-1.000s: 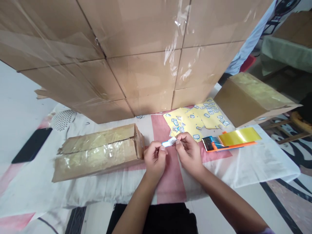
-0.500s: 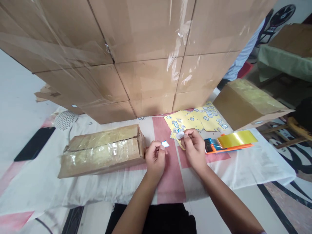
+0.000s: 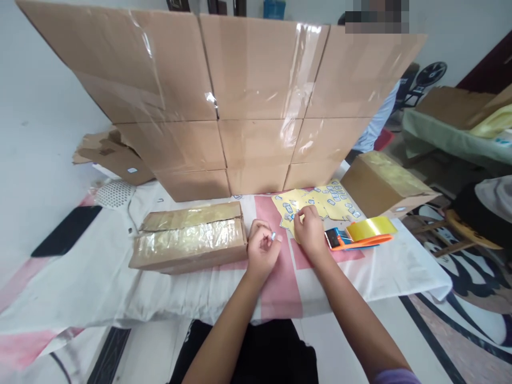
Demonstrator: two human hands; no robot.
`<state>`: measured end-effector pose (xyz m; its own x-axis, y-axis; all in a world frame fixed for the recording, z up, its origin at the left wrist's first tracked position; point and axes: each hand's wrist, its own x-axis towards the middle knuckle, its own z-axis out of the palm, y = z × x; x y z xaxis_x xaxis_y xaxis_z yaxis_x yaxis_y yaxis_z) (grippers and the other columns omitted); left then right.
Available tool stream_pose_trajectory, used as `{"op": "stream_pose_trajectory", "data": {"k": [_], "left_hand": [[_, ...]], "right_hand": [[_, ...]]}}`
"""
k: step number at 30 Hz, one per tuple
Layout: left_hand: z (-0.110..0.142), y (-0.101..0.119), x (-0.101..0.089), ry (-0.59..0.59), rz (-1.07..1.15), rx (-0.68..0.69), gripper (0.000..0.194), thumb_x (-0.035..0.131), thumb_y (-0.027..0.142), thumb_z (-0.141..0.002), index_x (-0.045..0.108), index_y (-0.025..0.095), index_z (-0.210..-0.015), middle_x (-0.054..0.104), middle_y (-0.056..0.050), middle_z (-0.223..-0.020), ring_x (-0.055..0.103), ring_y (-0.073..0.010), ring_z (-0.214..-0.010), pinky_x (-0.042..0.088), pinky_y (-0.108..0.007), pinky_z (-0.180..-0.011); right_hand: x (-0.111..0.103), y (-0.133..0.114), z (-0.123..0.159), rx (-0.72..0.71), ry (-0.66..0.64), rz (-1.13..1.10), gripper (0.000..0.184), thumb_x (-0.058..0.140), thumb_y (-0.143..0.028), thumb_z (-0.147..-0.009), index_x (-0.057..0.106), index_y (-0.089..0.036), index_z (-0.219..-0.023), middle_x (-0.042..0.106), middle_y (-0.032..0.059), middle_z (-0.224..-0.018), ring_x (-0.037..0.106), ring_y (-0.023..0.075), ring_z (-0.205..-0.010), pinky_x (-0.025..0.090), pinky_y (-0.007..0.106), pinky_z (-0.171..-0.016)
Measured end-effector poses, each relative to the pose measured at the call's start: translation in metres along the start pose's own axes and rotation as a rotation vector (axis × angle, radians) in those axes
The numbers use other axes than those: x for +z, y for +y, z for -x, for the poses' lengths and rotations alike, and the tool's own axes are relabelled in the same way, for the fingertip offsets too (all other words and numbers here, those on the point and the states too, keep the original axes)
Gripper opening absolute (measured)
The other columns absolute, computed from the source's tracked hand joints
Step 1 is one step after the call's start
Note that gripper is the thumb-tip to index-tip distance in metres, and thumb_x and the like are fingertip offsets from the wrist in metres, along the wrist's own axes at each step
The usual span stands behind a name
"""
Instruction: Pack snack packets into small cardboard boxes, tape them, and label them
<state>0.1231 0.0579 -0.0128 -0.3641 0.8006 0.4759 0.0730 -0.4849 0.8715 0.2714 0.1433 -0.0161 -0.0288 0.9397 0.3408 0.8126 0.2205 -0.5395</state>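
Observation:
My left hand (image 3: 264, 245) is closed at the right end of the long taped cardboard box (image 3: 192, 237). A small white piece with blue edging (image 3: 273, 236), which looks like a paper cut-out, shows between its thumb and fingers. My right hand (image 3: 311, 229) pinches at the near left part of the yellow sheets (image 3: 326, 210). What its fingertips hold is too small to tell. Scattered over the sheets lie several small blue-edged pieces (image 3: 335, 191). Just right of my right hand is an orange and blue tape dispenser (image 3: 344, 244) with a yellow tape roll (image 3: 370, 228).
A tall wall of taped cardboard boxes (image 3: 260, 144) stands behind the sheets. Another carton (image 3: 388, 184) sits at the right. On the left are a black phone-like slab (image 3: 66, 232) and a white perforated object (image 3: 115, 194). A person's sleeve (image 3: 376, 125) shows behind the boxes.
My view has tilted up. The pale scrap that showed in my right fingers is no longer clearly visible, and that hand is over the sheets. My left hand has turned, mostly covering its small piece.

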Motion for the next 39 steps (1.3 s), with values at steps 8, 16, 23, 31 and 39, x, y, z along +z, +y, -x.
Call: {"op": "stream_pose_trajectory", "data": {"k": [8,16,23,31,39], "left_hand": [[0.010,-0.008,-0.002,-0.113,0.087,-0.123,0.029,0.063,0.032,-0.089,0.044,0.022,-0.070,0.049,0.003,-0.066,0.048,-0.0124,-0.061,0.038,-0.025,-0.060],[0.005,-0.005,-0.009,-0.139,0.107,-0.106,0.021,0.059,0.024,-0.086,0.051,0.020,-0.067,0.057,-0.003,-0.087,0.057,-0.0171,-0.085,0.043,-0.027,-0.074],[0.006,-0.012,-0.009,-0.142,0.085,-0.117,0.019,0.060,0.024,-0.084,0.055,0.020,-0.066,0.057,-0.005,-0.096,0.058,-0.0192,-0.096,0.042,-0.028,-0.081],[0.005,-0.019,-0.008,-0.117,0.073,-0.128,0.020,0.059,0.025,-0.080,0.051,0.020,-0.062,0.055,-0.004,-0.093,0.058,-0.0204,-0.097,0.043,-0.030,-0.087],[0.007,-0.020,-0.010,-0.093,0.030,-0.123,0.020,0.057,0.024,-0.081,0.050,0.021,-0.063,0.056,-0.004,-0.094,0.058,-0.0202,-0.097,0.044,-0.031,-0.086]], "right_hand": [[0.003,0.003,0.009,-0.008,-0.039,0.051,0.024,0.055,-0.022,-0.091,0.073,-0.014,-0.079,0.061,0.0138,-0.099,0.060,0.0236,-0.088,0.041,0.031,-0.072],[-0.013,-0.010,0.018,-0.162,-0.030,-0.410,0.038,0.051,-0.042,-0.095,0.075,-0.014,-0.107,0.062,0.0118,-0.103,0.060,0.0246,-0.098,0.048,0.038,-0.090],[-0.001,-0.011,0.028,-0.270,-0.364,-0.874,0.030,0.057,-0.045,-0.090,0.073,-0.021,-0.083,0.064,0.0047,-0.080,0.057,0.0196,-0.074,0.048,0.034,-0.074],[-0.001,-0.020,0.037,-0.232,-0.550,-1.078,0.021,0.077,-0.040,-0.078,0.066,-0.022,-0.082,0.060,-0.0004,-0.077,0.051,0.0156,-0.068,0.042,0.028,-0.066],[-0.005,-0.025,0.036,-0.198,-0.586,-1.177,0.035,0.081,-0.038,-0.072,0.053,-0.021,-0.063,0.058,-0.0002,-0.073,0.052,0.0166,-0.071,0.039,0.029,-0.067]]}}
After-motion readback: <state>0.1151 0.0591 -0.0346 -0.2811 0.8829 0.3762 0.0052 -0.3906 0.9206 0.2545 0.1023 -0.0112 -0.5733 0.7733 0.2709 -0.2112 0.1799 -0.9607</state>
